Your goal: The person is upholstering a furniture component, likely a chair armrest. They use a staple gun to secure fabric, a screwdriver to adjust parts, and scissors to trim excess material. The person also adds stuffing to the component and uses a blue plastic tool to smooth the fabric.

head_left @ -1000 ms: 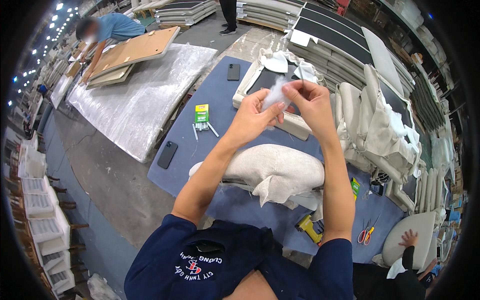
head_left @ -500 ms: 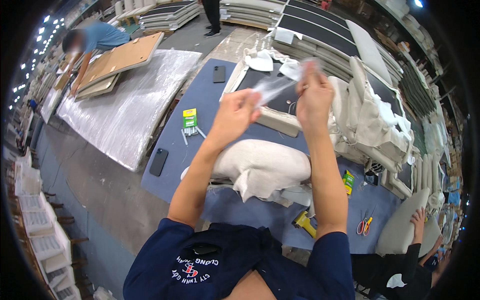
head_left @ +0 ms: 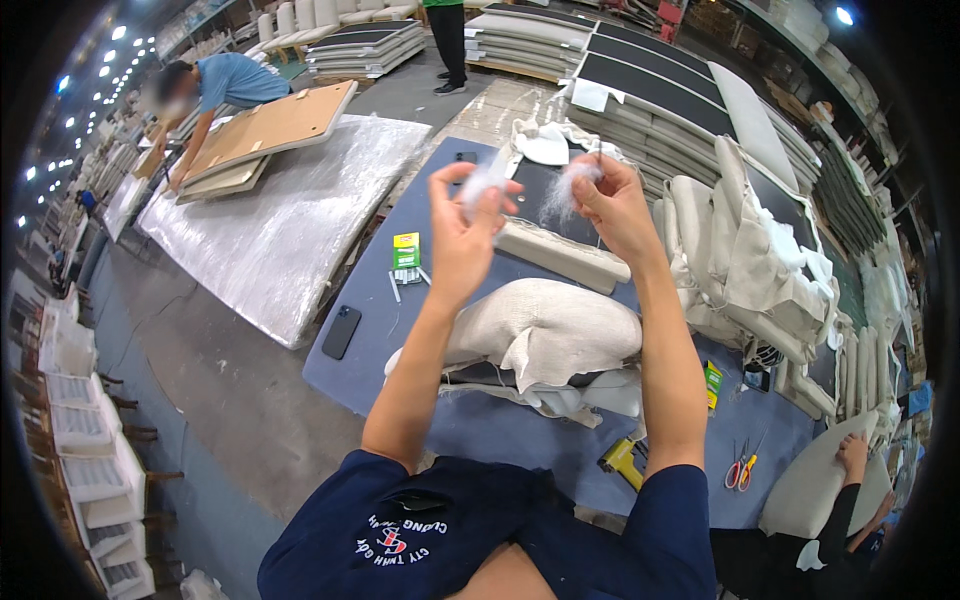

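Note:
Over the table I hold two separate tufts of white fluffy fibre stuffing. My left hand point(head_left: 462, 228) has one tuft point(head_left: 483, 186) between thumb and fingers, slightly blurred. In the fingertips of my right hand point(head_left: 617, 208) is pinched the other wispy tuft point(head_left: 562, 195). A beige fabric-covered cushion piece point(head_left: 545, 325) lies below my forearms, a loose fabric flap folded on its front and more cloth under it. Beyond it rests a padded beige frame point(head_left: 560, 252) with a dark panel, partly hidden by my hands.
On the blue-grey table point(head_left: 385, 375) are a phone point(head_left: 342, 332), a green-yellow box point(head_left: 405, 252) with staple strips, a yellow staple gun point(head_left: 625, 460) and scissors point(head_left: 741, 472). Stacked padded panels point(head_left: 745, 245) stand at right. One person bends over boards point(head_left: 265, 130); another's hand point(head_left: 853, 452) touches a cushion.
The fibre stretched between my hands has parted into two tufts, one in each hand. The view has shifted slightly, and the phone at the far table edge is now mostly hidden.

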`<action>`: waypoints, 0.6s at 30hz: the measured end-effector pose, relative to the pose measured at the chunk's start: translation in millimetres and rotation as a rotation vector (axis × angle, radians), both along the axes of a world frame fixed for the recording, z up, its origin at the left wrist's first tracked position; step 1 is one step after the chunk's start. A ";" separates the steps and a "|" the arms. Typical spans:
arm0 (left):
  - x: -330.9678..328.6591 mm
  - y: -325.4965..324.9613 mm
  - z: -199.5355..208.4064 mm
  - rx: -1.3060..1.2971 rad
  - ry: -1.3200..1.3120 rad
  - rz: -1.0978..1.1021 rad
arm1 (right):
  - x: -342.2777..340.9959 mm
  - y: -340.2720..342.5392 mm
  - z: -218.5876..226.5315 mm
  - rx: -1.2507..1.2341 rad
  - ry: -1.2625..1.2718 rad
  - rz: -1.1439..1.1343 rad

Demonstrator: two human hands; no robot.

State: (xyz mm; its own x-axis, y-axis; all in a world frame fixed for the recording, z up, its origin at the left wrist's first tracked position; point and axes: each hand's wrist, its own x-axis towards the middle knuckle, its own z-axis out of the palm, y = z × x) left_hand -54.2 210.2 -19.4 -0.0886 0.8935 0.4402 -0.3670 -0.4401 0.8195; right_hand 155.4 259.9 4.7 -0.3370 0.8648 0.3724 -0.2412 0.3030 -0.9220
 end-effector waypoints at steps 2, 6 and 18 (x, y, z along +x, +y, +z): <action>4.9 -1.6 -1.4 -0.014 0.084 -0.042 | -9.1 -7.9 2.7 0.091 0.053 0.050; 5.5 -7.0 -2.5 -0.031 0.209 -0.044 | -24.4 -19.3 5.0 0.175 0.012 0.094; -19.4 -14.4 -22.5 -0.099 0.117 0.119 | 14.2 15.1 9.9 0.030 0.382 -0.586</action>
State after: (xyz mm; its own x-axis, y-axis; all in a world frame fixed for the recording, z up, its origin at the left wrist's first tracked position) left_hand -73.6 195.8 -41.9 -0.1498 0.9190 0.3646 -0.2167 -0.3903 0.8948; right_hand 169.6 275.0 14.6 0.3415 0.8511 0.3987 -0.3358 0.5067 -0.7940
